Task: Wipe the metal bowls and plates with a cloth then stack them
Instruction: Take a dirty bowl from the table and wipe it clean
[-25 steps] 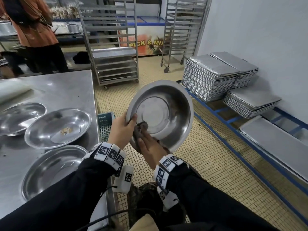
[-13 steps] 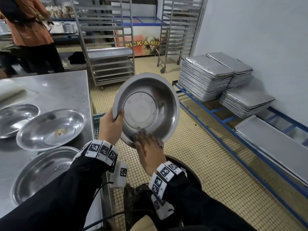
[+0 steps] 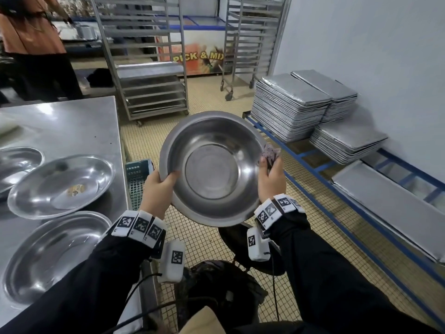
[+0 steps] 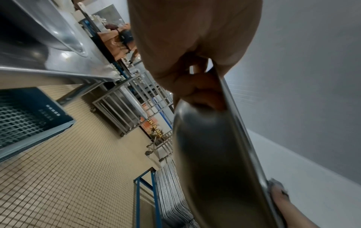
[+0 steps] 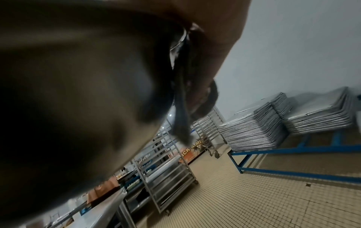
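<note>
Holding a metal bowl (image 3: 212,168) in the air beside the desk (image 3: 72,124), the person has it tilted with its hollow facing the head camera. The left hand (image 3: 156,189) has its grip on the bowl's left rim, thumb inside the rim and fingers behind it; the left wrist view shows those fingers (image 4: 199,91) curled against the bowl's outer wall. The right hand (image 3: 271,175) is at the right rim, its grip closed on a bunched cloth (image 3: 269,153) that touches the rim there; whether the hand also clasps the rim itself cannot be told. The right wrist view is mostly filled by the dark, blurred bowl wall.

On the desk, to the left, lie three shallow metal plates: one nearest (image 3: 53,251), one behind it (image 3: 60,184) with a small label in its middle, and a third (image 3: 19,162) cut by the left edge. None is stacked on another. A blue crate (image 3: 138,174) sits on the tiled floor just beside the desk. Stacks of trays (image 3: 289,107) rest on a blue rack along the wall.
</note>
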`<state>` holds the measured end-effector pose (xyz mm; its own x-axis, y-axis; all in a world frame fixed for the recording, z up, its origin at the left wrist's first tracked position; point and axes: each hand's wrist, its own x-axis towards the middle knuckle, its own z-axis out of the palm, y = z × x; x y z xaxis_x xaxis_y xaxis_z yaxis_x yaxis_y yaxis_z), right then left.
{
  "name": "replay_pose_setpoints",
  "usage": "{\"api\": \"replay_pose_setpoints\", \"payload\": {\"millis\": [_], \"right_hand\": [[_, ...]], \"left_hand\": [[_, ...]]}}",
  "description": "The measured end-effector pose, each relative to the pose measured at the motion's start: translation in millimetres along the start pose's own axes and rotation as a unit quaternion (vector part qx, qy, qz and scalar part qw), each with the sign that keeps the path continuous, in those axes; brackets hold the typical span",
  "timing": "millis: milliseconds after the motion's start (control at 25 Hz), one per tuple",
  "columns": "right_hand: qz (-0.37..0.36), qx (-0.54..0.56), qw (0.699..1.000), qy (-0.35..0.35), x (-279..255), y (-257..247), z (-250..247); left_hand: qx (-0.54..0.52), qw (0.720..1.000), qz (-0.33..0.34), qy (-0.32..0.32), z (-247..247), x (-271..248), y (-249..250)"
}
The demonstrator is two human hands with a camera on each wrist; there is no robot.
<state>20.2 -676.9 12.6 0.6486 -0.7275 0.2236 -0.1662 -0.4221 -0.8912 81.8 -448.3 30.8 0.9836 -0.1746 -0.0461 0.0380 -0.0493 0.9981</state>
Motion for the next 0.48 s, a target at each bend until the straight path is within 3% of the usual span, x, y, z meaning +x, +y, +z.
{"api": "replay_pose_setpoints", "payload": {"millis": [80, 240, 360, 480], "right_hand": [[0.028, -0.004, 1.000, -0.014, 4, -4, -5], [0.011, -0.019, 1.000, -0.017, -6, -8, 0], [0.019, 0.033, 0.999, 0.015, -22, -17, 17], [0.033, 0.101, 0.993, 0.044, -34, -34, 34]], "left_hand": [[-0.012, 1.000, -0.004, -0.008, -6, 3, -2], [-0.015, 0.999, 0.042, 0.021, -17, 8, -1], [0.016, 0.996, 0.074, 0.049, -23, 9, -5], [-0.036, 0.992, 0.089, 0.078, -22, -4, -9]]}}
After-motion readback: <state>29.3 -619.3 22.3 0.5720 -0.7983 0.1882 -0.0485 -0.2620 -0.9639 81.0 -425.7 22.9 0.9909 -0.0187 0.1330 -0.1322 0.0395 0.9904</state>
